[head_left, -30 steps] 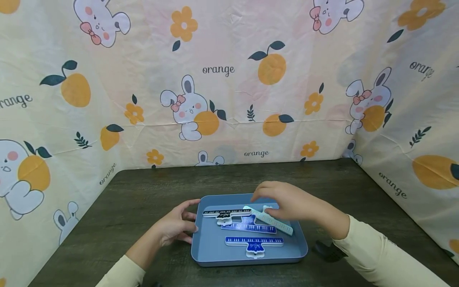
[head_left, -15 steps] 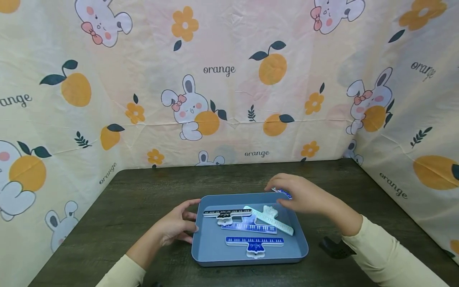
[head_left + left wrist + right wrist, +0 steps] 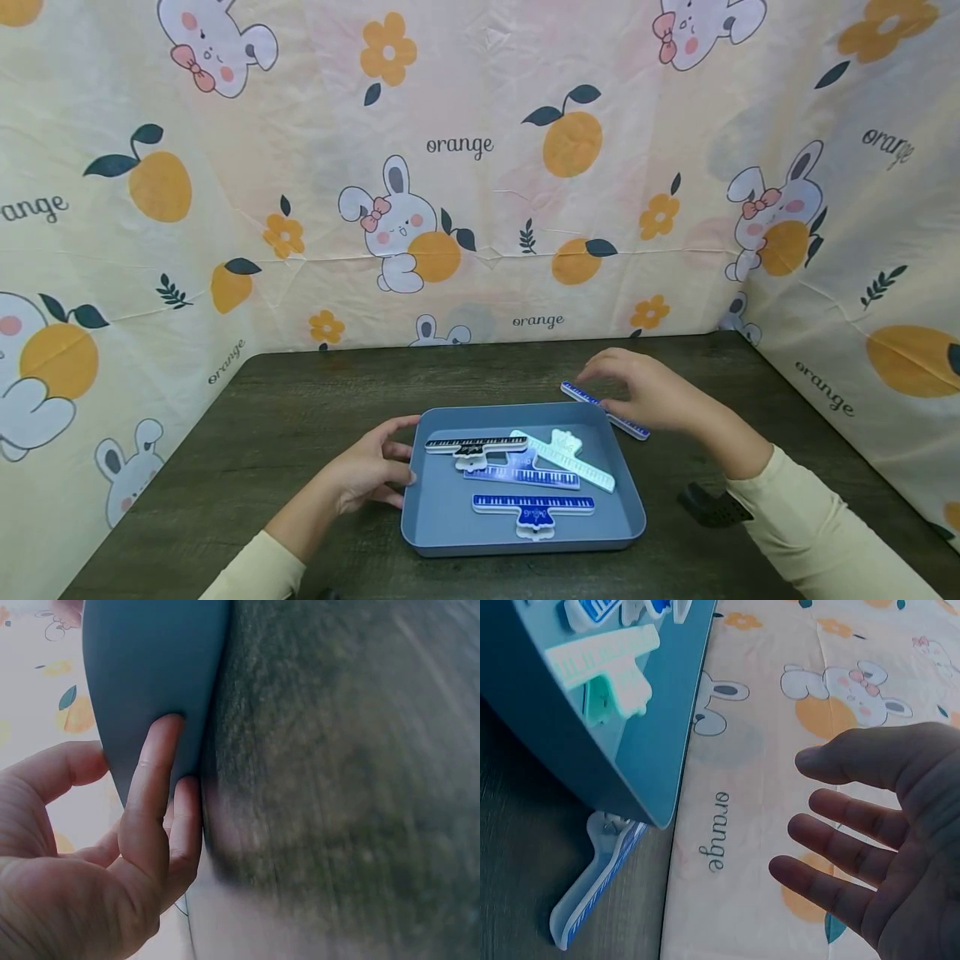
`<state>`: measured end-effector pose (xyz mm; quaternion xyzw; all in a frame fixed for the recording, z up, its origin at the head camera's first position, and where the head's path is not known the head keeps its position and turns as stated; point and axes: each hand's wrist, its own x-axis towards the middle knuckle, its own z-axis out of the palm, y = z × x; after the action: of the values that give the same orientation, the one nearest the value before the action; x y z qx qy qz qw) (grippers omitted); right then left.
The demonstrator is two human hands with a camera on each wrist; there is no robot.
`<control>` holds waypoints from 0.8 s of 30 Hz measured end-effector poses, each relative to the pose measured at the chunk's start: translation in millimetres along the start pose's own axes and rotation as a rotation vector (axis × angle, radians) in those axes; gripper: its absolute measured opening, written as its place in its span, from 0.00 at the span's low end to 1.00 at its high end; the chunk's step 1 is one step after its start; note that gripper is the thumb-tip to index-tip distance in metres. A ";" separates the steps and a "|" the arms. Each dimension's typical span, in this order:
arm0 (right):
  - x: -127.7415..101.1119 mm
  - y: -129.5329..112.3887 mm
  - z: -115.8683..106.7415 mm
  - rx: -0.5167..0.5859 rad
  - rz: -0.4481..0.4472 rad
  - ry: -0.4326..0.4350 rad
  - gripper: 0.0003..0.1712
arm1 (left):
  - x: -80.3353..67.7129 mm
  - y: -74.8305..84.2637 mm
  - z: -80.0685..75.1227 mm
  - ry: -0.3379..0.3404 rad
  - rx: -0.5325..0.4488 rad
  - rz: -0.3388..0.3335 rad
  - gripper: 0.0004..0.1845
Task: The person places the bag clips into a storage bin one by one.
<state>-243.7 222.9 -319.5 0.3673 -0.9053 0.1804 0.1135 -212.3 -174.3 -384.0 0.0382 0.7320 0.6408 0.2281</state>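
My left hand rests against the left wall of a blue-grey tray; the left wrist view shows its fingertips on the outer side. Fingers extended and holding nothing, my right hand is over the table behind the tray's back right corner. Below it a blue ruler-marked clip lies on the tabletop, partly hidden by the hand in the head view. Inside the tray are a black-and-white clip, a mint clip, a blue clip and another blue clip nearer the front.
The dark wood table is bordered at the back and sides by a cloth printed with rabbits and oranges. A black object shows beside the right sleeve.
My right hand has moved from above the tray to the table behind its right corner, bringing a blue clip there and letting it go. The left hand stays at the tray.
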 end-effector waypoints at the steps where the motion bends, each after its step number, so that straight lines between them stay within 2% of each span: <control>1: -0.4 1.4 0.0 0.005 0.007 0.002 0.21 | 0.0 0.0 0.1 0.000 -0.001 -0.001 0.47; 16: -8.1 23.4 6.1 0.020 0.074 0.001 0.22 | 0.2 -0.2 -0.2 0.012 0.014 0.002 0.48; 20: -8.9 31.2 10.3 0.024 0.087 -0.040 0.24 | 1.3 -1.1 -0.3 0.013 0.009 -0.002 0.48; 24: -8.9 37.7 14.7 0.034 0.127 -0.124 0.28 | 1.0 -1.1 -0.6 0.011 0.004 -0.002 0.48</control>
<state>-265.1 247.5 -345.1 0.3215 -0.9289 0.1793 0.0394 -213.2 -174.7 -385.4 0.0344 0.7347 0.6392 0.2247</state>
